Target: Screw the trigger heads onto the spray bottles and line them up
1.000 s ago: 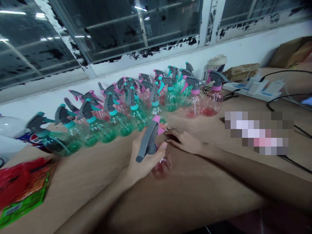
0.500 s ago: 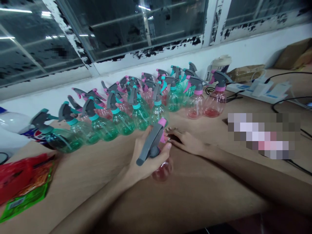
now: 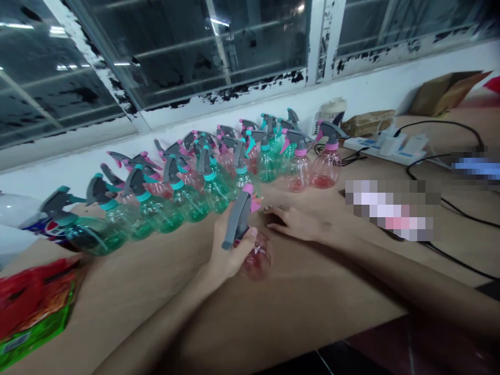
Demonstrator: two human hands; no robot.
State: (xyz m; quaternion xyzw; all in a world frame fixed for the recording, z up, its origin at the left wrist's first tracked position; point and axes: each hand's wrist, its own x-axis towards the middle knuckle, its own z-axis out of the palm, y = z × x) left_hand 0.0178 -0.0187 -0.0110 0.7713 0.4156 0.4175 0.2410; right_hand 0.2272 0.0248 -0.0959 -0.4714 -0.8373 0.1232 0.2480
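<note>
My left hand (image 3: 231, 249) is wrapped round the neck of a pink spray bottle (image 3: 258, 259) with a grey and pink trigger head. The bottle leans a little, low over the table or touching it; which of the two I cannot tell. Just right of it, my right hand (image 3: 291, 223) lies low over the table with its fingers stretched toward the bottle, apart from it and holding nothing. Beyond both hands stands a green spray bottle (image 3: 247, 182), the closest of a crowd of green and pink ones. Two pink spray bottles (image 3: 326, 174) are at that crowd's right end.
On the wooden table (image 3: 128, 291), a red and green packet (image 3: 37, 312) lies at the left. A power strip (image 3: 385, 148) with black cables sits at the right, near a coffee cup (image 3: 330, 112) and a cardboard box (image 3: 443, 94). A window wall runs behind.
The camera view has turned to the right. The right hand has drawn slightly away from the spray bottle, while the left hand keeps hold of its neck.
</note>
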